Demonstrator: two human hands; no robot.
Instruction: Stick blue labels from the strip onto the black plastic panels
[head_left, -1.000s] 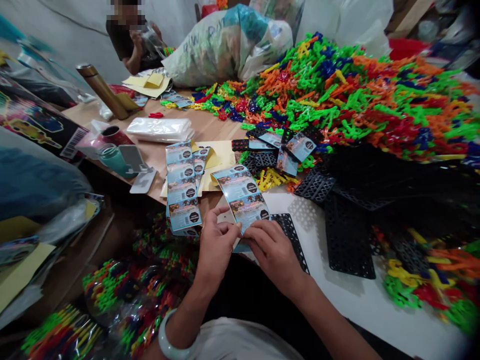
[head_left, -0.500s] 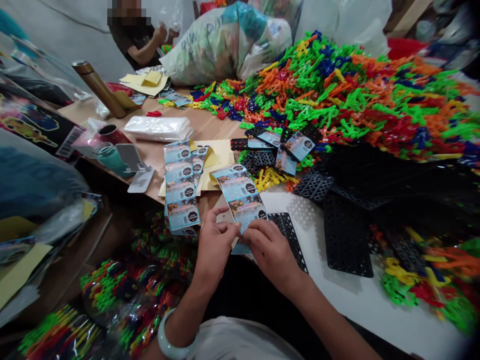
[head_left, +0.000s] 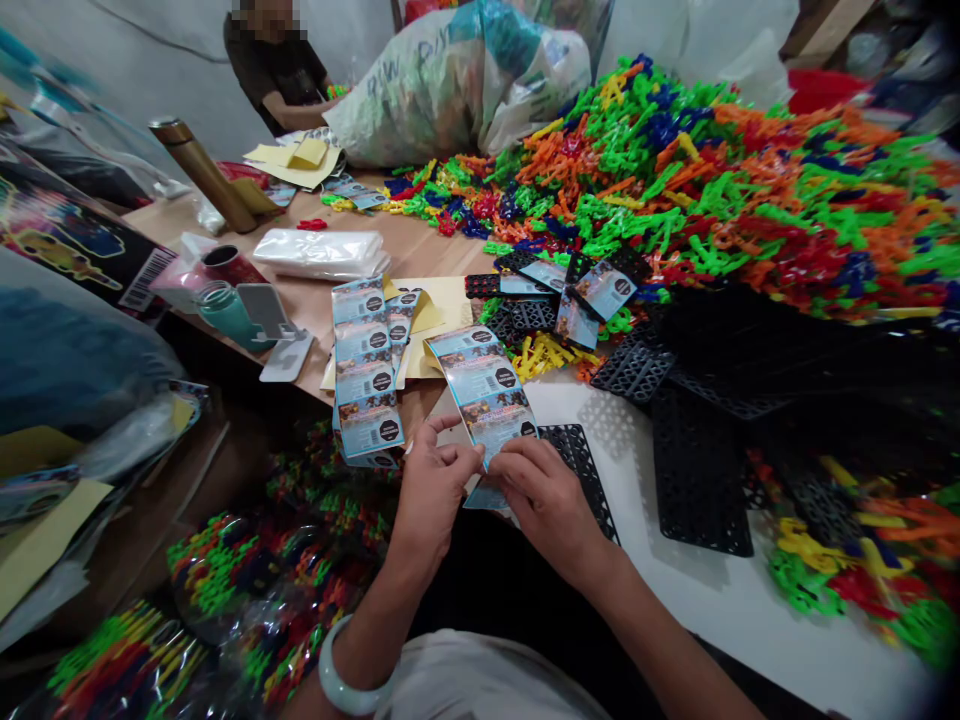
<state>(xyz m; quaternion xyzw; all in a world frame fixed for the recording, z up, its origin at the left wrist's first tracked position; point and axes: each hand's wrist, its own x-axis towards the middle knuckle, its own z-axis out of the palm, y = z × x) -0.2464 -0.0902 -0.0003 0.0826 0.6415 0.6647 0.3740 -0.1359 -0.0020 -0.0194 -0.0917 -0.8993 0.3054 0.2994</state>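
Note:
A strip of printed stickers, light blue with black octagon marks, is pinched near its lower end by both hands. My left hand grips its left edge between thumb and finger. My right hand closes on the right side, its fingertips partly hiding the strip. The strip's lower end bends down below the fingers. Left of it hangs another sticker strip over the table edge. Just right of my right hand lies a black perforated plastic plate.
A large heap of colourful plastic pieces covers the back right. More black plates lie to the right. A phone stand, a teal jar and a gold flask stand left. Bagged pieces sit below. Another person is behind.
Both hands keep their pinch on the sticker strip, almost unmoved. The other person's hands have lowered toward the table, behind the big sack. The view has shifted slightly.

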